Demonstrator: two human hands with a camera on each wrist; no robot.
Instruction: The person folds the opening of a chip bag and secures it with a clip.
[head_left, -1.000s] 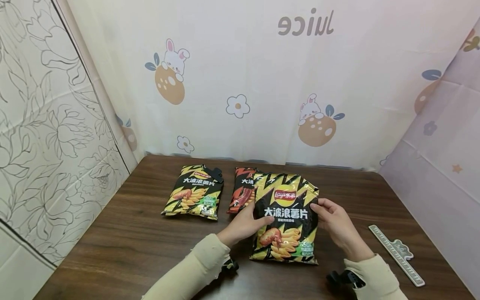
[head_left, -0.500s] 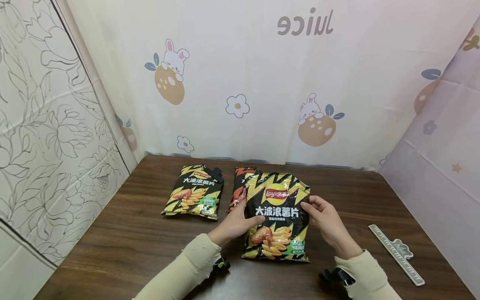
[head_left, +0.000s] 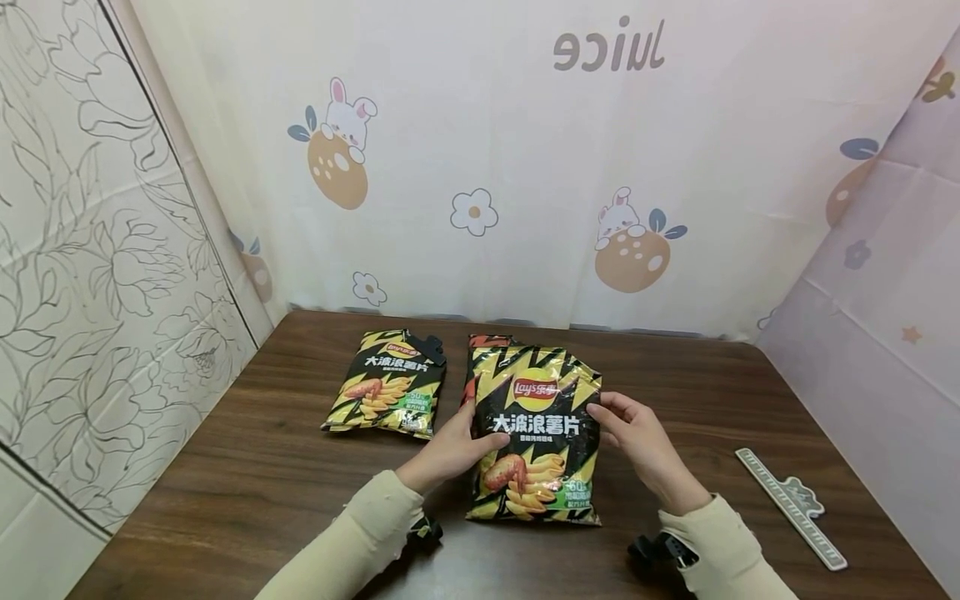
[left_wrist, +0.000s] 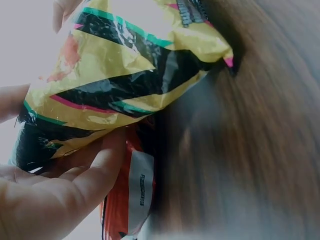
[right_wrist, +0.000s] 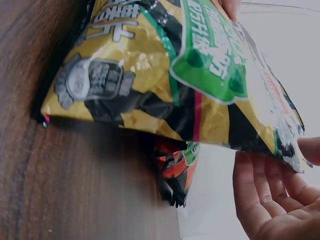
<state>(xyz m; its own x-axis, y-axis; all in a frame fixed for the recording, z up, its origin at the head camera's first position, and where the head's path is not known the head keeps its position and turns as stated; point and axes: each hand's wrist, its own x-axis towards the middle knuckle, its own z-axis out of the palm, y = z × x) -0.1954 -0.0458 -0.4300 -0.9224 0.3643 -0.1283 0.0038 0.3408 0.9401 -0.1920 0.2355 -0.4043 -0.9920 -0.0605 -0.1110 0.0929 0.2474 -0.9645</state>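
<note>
A yellow-and-black bag of potato chips (head_left: 536, 475) stands tilted up between my two hands, its front facing me. My left hand (head_left: 450, 450) grips its left side, thumb across the front and fingers behind, as the left wrist view shows. On the other side my right hand (head_left: 641, 442) pinches the upper right edge, thumb in front and fingers behind. The bag's bottom edge is close over the tabletop. Its top right corner slants as if folded or cut. Behind it, a red chip bag (head_left: 489, 341) is mostly hidden; part of it shows below the held bag in the right wrist view.
Another yellow-and-black chip bag (head_left: 386, 383) lies at the back left with a black clip (head_left: 427, 350) on its top right corner. A pale green bar-shaped bag clip (head_left: 791, 508) lies at the right on the dark wooden table (head_left: 247, 492). A printed curtain (head_left: 472, 125) hangs behind.
Both hands have moved left with the yellow-and-black chip bag, which now covers more of the red bag. The grip looks unchanged; the other bag and the pale clip have stayed put.
</note>
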